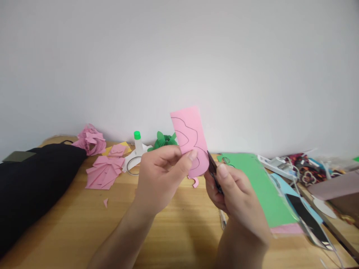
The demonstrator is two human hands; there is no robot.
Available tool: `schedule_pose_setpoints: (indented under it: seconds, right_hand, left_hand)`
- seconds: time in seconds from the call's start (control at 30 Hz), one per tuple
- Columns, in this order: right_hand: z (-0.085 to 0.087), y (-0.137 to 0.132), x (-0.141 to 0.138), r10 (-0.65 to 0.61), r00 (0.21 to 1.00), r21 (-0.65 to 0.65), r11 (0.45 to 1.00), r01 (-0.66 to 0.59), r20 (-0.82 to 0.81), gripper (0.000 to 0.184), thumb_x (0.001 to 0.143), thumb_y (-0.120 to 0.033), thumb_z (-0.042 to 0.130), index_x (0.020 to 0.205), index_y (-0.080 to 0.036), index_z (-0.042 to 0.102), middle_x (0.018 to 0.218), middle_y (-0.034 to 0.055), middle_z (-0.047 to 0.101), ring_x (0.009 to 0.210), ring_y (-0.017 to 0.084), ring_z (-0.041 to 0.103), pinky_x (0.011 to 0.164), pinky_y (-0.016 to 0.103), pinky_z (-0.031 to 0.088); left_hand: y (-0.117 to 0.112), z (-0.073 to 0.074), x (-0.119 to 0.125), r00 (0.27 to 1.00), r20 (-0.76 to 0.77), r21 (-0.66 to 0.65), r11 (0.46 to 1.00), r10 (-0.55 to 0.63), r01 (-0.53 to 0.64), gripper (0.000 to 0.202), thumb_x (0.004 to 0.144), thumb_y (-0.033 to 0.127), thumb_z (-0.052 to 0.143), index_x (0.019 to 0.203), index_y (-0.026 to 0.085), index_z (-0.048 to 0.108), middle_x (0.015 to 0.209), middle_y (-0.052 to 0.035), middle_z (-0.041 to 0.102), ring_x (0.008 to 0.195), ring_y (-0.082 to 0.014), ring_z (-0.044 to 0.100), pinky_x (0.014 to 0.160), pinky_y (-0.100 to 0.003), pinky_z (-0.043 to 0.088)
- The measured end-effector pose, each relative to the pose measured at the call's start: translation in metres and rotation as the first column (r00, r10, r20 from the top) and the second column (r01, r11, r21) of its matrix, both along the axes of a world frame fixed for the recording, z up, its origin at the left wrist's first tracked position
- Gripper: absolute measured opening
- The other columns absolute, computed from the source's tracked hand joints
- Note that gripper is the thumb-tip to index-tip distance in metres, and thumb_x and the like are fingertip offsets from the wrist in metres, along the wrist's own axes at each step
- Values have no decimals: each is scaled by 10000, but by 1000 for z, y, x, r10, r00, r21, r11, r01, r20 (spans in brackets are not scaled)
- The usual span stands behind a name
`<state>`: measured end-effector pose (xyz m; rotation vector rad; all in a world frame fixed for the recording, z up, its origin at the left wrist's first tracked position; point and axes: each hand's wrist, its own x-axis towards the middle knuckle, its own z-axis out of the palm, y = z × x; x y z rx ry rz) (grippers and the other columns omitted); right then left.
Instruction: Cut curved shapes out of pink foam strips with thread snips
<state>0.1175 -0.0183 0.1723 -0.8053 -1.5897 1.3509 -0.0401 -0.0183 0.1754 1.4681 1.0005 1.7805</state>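
Observation:
My left hand (164, 177) pinches a piece of pink paper (189, 127) between thumb and fingers, held up above the table. Dark curved outlines are drawn on the paper, and its lower end is rounded. In my right hand (235, 186) is a pair of dark scissors (213, 170), gripped with the thumb on top. Their tips meet the paper's right edge; much of the handle is hidden by my fingers. A small curled pink scrap (195, 182) shows just below the paper.
On the wooden table (168, 231), folded pink papers (105, 172), a glue stick (137, 142) and a green paper piece (165, 140) stand behind my left hand. Green sheets (258, 186), a power strip (276, 164) and a phone-like dark object (304, 215) lie right. Black cloth (42, 179) covers the left.

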Motion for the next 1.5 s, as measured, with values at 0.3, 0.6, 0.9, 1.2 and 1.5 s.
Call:
schedule_pose_setpoints:
  seconds: [0.3, 0.6, 0.9, 1.2, 1.5]
  right_hand:
    - [-1, -2, 1, -3, 999, 2, 1000, 3, 35, 489, 975, -528, 481, 606, -214, 414, 476, -80, 300, 396, 69, 207, 355, 219, 184]
    - [1, -1, 3, 12, 999, 11, 1000, -13, 52, 498, 978, -517, 483, 592, -209, 423, 479, -76, 311, 404, 69, 227, 358, 213, 196]
    - [1, -1, 2, 16, 998, 16, 1000, -17, 67, 499, 977, -522, 480, 590, -215, 412, 477, -74, 309, 410, 76, 232, 364, 219, 209]
    - [1, -1, 1, 23, 998, -5, 1000, -23, 57, 503, 975, -536, 473, 591, -216, 414, 477, -76, 298, 403, 74, 217, 356, 218, 196]
    - [0, 0, 2, 13, 998, -13, 1000, -12, 55, 490, 965, -557, 478, 618, -213, 440, 476, -78, 316, 391, 69, 214, 350, 222, 186]
  left_hand:
    - [-1, -4, -1, 998, 6, -37, 998, 59, -59, 346, 827, 250, 676, 509, 179, 558, 486, 44, 473, 466, -78, 433, 421, -197, 389]
    - [-1, -3, -2, 999, 14, -26, 999, 47, -46, 319, 826, 243, 672, 522, 181, 597, 494, 44, 513, 485, -82, 472, 453, -195, 428]
    - [-1, -1, 1, 997, 66, -29, 999, 32, -30, 228, 809, 229, 688, 584, 194, 680, 519, 35, 604, 484, -91, 529, 450, -192, 466]
    - [-1, -3, -1, 999, 10, -56, 998, 42, -41, 294, 826, 277, 684, 552, 186, 627, 502, 33, 538, 499, -96, 488, 459, -207, 440]
    - [-1, -5, -4, 998, -58, -59, 998, -7, 3, 292, 850, 261, 658, 570, 181, 642, 519, 31, 564, 506, -90, 493, 475, -200, 431]
